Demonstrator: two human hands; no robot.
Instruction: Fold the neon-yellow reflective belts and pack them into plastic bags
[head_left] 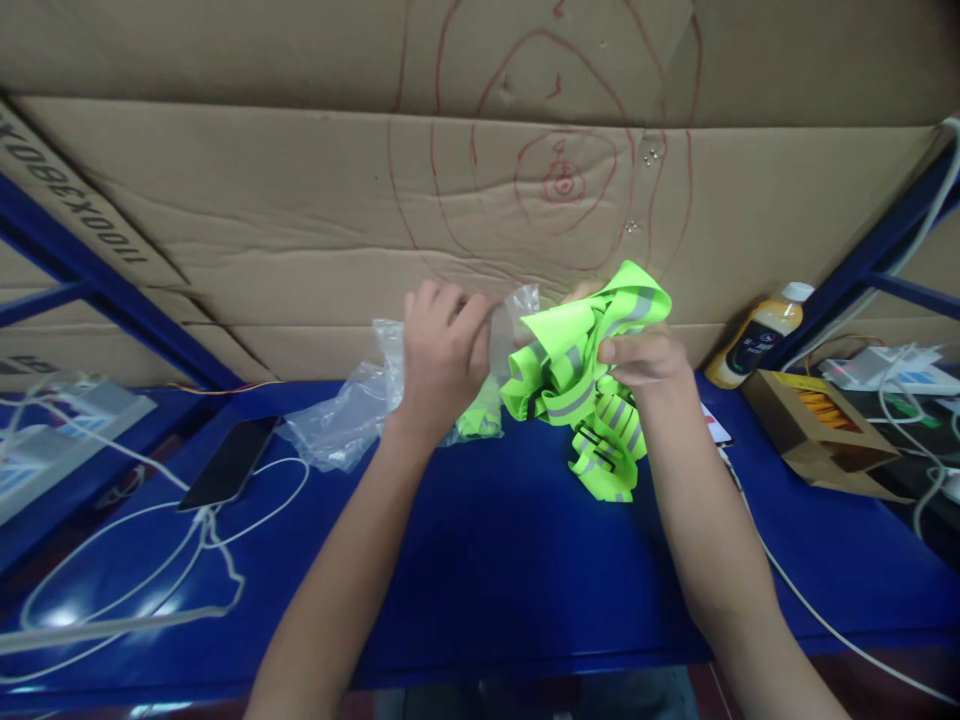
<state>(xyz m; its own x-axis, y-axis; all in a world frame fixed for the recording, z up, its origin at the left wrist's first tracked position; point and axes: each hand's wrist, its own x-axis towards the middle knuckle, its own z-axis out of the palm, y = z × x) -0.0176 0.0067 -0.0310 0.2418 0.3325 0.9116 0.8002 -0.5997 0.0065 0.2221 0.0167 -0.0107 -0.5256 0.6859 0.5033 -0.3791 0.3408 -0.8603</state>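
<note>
Both forearms bare, in from bottom edge & angled inward. L forearm slants up to the R; L wrist roughly in line w/ it. L hand back-side to cam, knuckles up, fingers bent, gripping. R forearm leans up & L to R wrist. R hand clasped too, thumb pointing L, other fingers mostly hidden. Hands approx. level, apart.

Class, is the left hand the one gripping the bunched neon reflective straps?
No, the right hand grips the neon reflective straps, while the left hand holds the clear plastic bag.
</note>
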